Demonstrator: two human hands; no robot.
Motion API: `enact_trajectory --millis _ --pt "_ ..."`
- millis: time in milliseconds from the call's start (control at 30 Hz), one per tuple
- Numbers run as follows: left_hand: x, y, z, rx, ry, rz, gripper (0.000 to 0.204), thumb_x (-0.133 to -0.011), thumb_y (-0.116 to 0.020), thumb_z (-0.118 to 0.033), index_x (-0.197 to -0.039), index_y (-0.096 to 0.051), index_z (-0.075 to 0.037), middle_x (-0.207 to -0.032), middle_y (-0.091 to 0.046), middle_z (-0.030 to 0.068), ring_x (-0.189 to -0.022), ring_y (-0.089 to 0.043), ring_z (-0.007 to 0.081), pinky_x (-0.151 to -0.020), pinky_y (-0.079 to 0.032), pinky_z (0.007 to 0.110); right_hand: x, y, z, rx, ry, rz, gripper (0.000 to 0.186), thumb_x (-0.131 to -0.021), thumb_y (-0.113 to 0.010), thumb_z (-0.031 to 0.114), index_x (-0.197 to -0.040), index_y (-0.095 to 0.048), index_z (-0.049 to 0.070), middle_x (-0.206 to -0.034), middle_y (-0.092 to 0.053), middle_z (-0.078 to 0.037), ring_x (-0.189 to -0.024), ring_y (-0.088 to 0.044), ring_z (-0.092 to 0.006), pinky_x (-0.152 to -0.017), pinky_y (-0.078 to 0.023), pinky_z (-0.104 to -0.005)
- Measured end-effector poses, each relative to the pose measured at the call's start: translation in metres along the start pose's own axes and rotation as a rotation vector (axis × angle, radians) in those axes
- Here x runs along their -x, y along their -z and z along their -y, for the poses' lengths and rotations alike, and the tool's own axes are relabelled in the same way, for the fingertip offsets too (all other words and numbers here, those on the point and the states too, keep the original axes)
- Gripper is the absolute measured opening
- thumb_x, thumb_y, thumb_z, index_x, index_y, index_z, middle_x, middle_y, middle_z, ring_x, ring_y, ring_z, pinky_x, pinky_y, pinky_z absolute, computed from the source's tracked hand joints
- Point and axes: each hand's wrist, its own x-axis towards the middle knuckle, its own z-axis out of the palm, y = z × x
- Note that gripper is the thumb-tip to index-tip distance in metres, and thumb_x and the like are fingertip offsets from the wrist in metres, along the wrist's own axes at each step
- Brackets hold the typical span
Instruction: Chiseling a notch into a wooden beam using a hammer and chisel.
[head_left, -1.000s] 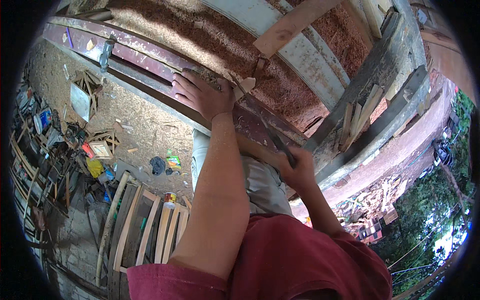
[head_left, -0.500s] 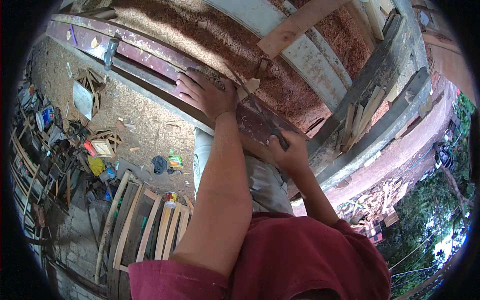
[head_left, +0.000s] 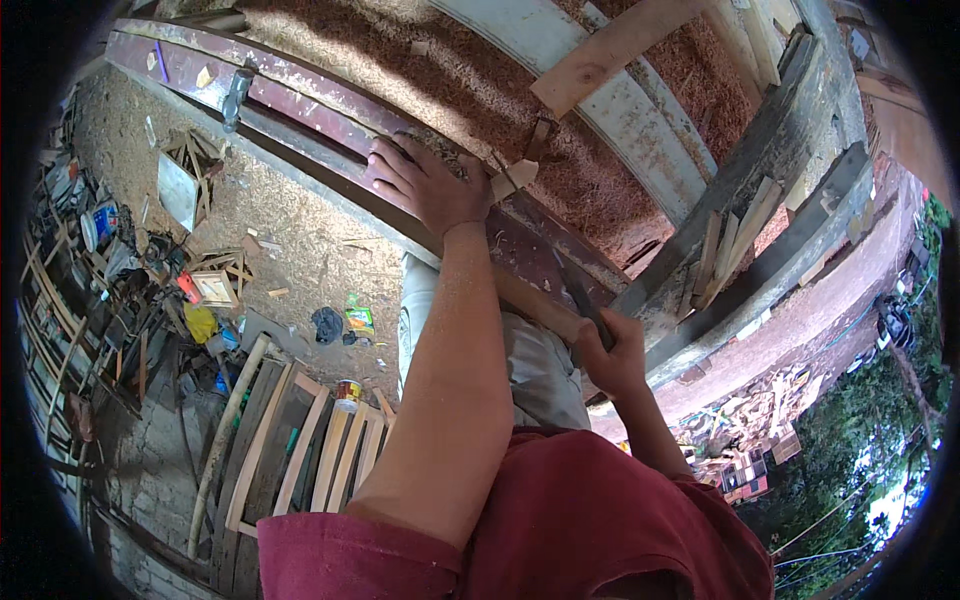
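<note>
My left hand [head_left: 435, 185] bears down on a maroon plank [head_left: 525, 248], fingers spread across its near edge. From under the palm side pokes the pointed end of a pale piece of wood [head_left: 515, 181]; the rest of that piece is covered. In my right hand [head_left: 612, 352] is the dark handle of a long, narrow-bladed hand tool [head_left: 577, 290]. Its blade slants up and left over the plank toward the pale wood. Whether it is a saw or a file I cannot tell. Farther left, a hammer [head_left: 236, 98] rests on the same bench.
Beyond the plank, wood shavings surround a pale board [head_left: 590, 105] and a loose plank [head_left: 612, 58]. Thick grey timbers [head_left: 745, 150] hold offcuts [head_left: 735, 240] at right. Wooden frames [head_left: 315, 440], a small tin [head_left: 348, 392] and scattered scrap lie on the ground at left.
My right hand has drawn the tool back toward my body, down and to the right. The left hand keeps its place on the wood, while the whole view has shifted slightly.
</note>
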Motion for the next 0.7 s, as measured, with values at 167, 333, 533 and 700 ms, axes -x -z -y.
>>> enact_trajectory --millis 167,333,533,700 --pt "0.003 -0.005 -0.006 0.002 -0.011 -0.023 0.102 -0.084 -0.065 -0.042 -0.167 -0.03 0.006 -0.176 -0.022 0.0338 -0.164 -0.019 0.0514 -0.133 -0.013 0.066 -0.036 -0.025 -0.014 -0.001 0.13 -0.144 0.021 -0.096 -0.073 0.018 -0.087 -0.073 -0.001 -0.068 -0.066 -0.02 -0.057 -0.067 -0.0295 -0.059 -0.052 -0.0422" --pt "0.002 -0.007 0.003 -0.039 -0.03 -0.059 0.102 -0.085 -0.064 -0.044 -0.167 -0.032 0.007 -0.176 -0.023 0.0332 -0.164 -0.019 0.0517 -0.132 -0.014 0.066 0.019 -0.007 -0.006 -0.031 0.038 -0.079 0.021 -0.096 -0.074 0.018 -0.087 -0.072 -0.001 -0.069 -0.065 -0.021 -0.057 -0.066 -0.0334 -0.06 -0.051 -0.0422" --pt "0.004 -0.01 0.0 -0.02 0.008 -0.064 0.097 -0.085 -0.065 -0.041 -0.167 -0.035 0.004 -0.178 -0.023 0.0293 -0.166 -0.02 0.0471 -0.133 -0.017 0.063 -0.005 -0.022 -0.003 0.005 0.094 -0.109 0.022 -0.093 -0.075 0.019 -0.086 -0.071 -0.001 -0.066 -0.062 -0.021 -0.054 -0.063 -0.0334 -0.057 -0.05 -0.0435" --pt "0.007 -0.01 0.003 -0.042 -0.003 -0.019 0.099 -0.087 -0.065 -0.043 -0.168 -0.032 0.004 -0.178 -0.02 0.0298 -0.166 -0.018 0.0461 -0.134 -0.015 0.063 -0.016 -0.007 0.001 0.066 0.242 -0.144 0.023 -0.092 -0.076 0.02 -0.082 -0.069 0.0 -0.065 -0.061 -0.021 -0.053 -0.063 -0.0354 -0.057 -0.05 -0.0447"
